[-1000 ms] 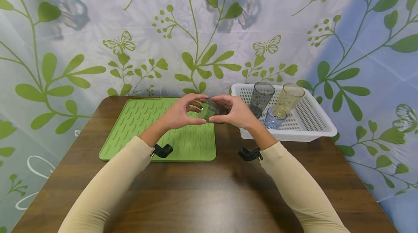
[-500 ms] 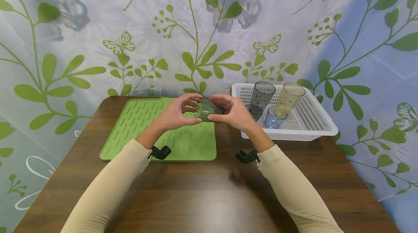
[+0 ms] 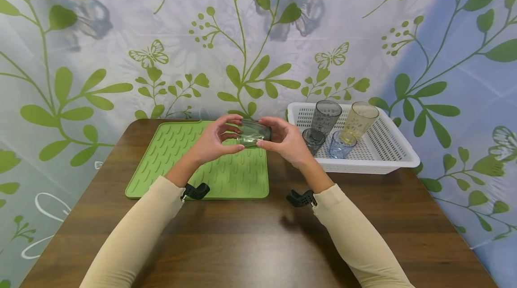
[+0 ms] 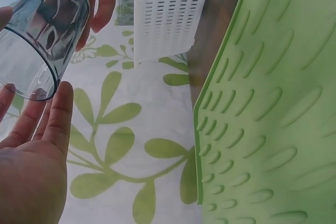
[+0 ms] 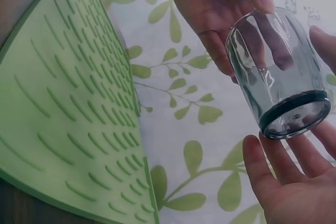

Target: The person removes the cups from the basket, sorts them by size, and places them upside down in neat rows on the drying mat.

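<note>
- A smoky grey-green transparent glass tumbler [image 3: 255,133] is held in the air, lying nearly on its side, over the right part of the flat green ridged drying mat [image 3: 161,158].
- The left hand [image 3: 209,142] grips the tumbler's left end, thumb and fingers curled at opposite sides of it.
- The right hand [image 3: 294,145] grips the right end likewise, its thumb in front.
- To the right of the mat is a white perforated plastic basket [image 3: 355,166].
- Inside it, all to the mat's right, are a tall grey glass [image 3: 324,120], a tall yellow-tinted glass [image 3: 358,122], a short dark grey glass [image 3: 313,141] and a short blue glass [image 3: 341,145].
- Beneath the mat is a brown wood-grain table [image 3: 242,243].
</note>
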`<state>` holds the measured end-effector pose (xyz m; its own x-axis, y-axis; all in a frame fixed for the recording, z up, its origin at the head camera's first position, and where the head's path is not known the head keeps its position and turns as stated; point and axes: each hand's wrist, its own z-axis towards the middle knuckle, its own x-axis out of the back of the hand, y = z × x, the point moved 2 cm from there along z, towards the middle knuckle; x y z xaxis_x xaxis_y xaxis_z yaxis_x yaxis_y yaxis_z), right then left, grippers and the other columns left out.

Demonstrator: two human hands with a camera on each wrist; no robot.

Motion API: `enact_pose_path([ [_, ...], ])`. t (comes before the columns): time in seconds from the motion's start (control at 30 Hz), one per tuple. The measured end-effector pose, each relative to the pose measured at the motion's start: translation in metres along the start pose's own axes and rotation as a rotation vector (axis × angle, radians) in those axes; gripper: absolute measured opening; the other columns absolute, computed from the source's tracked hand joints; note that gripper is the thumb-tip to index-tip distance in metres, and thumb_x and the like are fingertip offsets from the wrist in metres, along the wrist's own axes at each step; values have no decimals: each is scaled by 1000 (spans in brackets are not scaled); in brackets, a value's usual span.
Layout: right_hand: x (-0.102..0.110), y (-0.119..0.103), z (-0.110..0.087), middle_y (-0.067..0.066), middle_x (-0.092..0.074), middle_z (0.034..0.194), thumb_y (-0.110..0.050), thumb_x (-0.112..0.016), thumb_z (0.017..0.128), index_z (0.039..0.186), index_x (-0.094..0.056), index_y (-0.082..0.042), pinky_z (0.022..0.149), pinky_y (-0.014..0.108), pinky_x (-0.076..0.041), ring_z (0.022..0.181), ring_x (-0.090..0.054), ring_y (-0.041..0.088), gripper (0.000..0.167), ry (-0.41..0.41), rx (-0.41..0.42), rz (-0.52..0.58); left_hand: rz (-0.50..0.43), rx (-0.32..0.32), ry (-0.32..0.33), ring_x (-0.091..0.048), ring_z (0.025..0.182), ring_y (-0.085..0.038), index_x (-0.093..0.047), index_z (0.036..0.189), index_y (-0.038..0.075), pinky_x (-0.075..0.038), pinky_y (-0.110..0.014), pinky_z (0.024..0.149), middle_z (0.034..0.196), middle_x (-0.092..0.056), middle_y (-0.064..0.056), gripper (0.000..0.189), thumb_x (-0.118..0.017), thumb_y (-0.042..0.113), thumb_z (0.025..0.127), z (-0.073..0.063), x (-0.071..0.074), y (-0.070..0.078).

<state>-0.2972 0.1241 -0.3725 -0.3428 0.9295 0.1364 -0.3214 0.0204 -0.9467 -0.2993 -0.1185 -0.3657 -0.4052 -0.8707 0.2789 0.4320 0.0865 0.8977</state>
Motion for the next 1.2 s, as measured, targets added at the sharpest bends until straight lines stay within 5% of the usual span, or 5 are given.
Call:
enact_pose_path([
  [0.33, -7, 14, 0, 1, -66, 129, -16, -88, 82, 145, -54, 0, 92, 25, -56, 112, -63, 14, 73, 77, 2, 118, -59, -18, 62, -57, 124, -36, -46, 147, 2, -54, -31, 105, 135, -52, -17, 72, -77, -9, 83, -8, 2, -7],
  [0.53, -13, 23, -2, -3, -64, 123, -11, -84, 84, 143, -59, -11, 86, 21, -56, 108, -60, 11, 64, 106, -47, 175, -83, -22, 77, -58, 124, -36, -47, 146, 2, -54, -31, 105, 136, -51, -19, 71, -77, -9, 83, -10, -2, -11],
  [0.73, -19, 25, -3, -1, -64, 122, -10, -83, 85, 145, -56, -9, 78, 23, -57, 105, -64, 11, 67, 105, -53, 273, -104, -29, 89, -56, 124, -38, -46, 148, 2, -54, -30, 106, 136, -51, -19, 72, -76, -10, 83, -11, -6, -17],
  [0.97, -22, 25, -4, 3, -67, 119, 6, -72, 90, 151, -41, 7, 81, 22, -59, 102, -68, 12, 69, 89, -55, 409, -135, -58, 98, -56, 124, -38, -45, 147, 0, -54, -29, 106, 135, -51, -17, 72, -75, -13, 82, -12, -11, -19],
  [1.2, -24, 26, -6, 7, -66, 125, 8, -68, 92, 147, -48, 3, 85, 24, -59, 105, -68, 15, 58, 81, -58, 504, -164, -70, 106, -53, 128, -42, -44, 147, -2, -53, -29, 107, 138, -50, -18, 73, -74, -14, 82, -12, -15, -20],
])
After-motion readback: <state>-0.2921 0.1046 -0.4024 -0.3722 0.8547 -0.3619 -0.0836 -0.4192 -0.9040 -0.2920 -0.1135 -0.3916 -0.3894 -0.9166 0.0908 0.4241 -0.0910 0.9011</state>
